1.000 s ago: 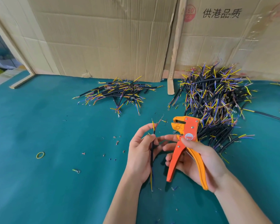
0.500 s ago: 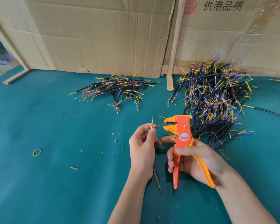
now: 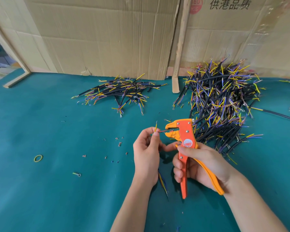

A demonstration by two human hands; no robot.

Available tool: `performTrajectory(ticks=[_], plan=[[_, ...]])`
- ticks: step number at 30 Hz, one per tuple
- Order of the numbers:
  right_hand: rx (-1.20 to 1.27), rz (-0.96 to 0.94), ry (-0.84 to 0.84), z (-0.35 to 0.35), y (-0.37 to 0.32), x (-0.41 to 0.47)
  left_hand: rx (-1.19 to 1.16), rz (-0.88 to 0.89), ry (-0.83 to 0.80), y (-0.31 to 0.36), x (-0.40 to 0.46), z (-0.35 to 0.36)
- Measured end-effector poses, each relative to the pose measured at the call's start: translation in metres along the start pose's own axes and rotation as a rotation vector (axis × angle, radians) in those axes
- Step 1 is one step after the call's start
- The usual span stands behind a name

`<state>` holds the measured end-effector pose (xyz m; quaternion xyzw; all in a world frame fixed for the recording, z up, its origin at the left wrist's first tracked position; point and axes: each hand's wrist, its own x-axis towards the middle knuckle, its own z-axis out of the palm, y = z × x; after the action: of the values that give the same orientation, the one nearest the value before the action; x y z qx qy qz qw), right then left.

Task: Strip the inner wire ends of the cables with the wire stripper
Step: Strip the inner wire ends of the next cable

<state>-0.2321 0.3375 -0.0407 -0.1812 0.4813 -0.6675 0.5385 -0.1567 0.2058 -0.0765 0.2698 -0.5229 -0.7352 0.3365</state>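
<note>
Left hand (image 3: pixel 146 153) pinches cable (image 3: pixel 162 182) mid-frame, one inner wire (image 3: pixel 162 131) in wire stripper (image 3: pixel 185 139) mouth; right hand (image 3: pixel 203 166) grips its handles.

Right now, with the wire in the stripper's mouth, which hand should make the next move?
Right. The right hand already grips the orange wire stripper by both handles, so it can probably squeeze; the left hand only pinches the black multicore cable, steadying one inner wire between the jaws.
</note>
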Motion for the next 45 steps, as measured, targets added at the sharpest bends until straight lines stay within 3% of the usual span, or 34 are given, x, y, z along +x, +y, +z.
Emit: performTrajectory(ticks=[29,40,45], plan=[[-0.048,-0.013,0.049,0.002,0.003,0.002,-0.040,-0.023,-0.053,0.002,0.001,-0.001],[0.044,-0.053,0.101,0.003,0.007,0.001,-0.019,0.012,-0.057,0.002,0.000,-0.002],[0.266,-0.104,0.148,-0.009,-0.002,-0.013,-0.155,-0.054,-0.005,0.005,0.002,-0.003]])
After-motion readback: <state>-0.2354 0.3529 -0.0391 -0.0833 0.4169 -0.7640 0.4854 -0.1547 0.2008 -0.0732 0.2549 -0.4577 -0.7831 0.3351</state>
